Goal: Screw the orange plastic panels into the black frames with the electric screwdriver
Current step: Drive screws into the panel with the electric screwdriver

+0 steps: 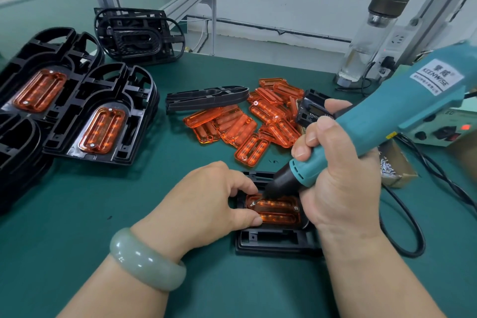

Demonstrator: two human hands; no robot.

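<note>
A black frame [273, 242] lies on the green mat near me with an orange panel [277, 210] seated in it. My left hand [214, 199] rests on the frame's left part, thumb and fingers pinching the panel's left end. My right hand [333, 170] grips the teal electric screwdriver [382, 116], whose bit tip touches a screw [252, 203] at the panel's left end. A second screw [296, 208] sits at the right end. Loose orange panels [247, 121] are heaped behind.
Finished frames with orange panels [100, 116] are stacked at the left, bare black frames [139, 33] further back. A box of screws [395, 165], the driver's power supply [444, 126], its black cable [410, 227] and a glass bottle [366, 41] stand on the right.
</note>
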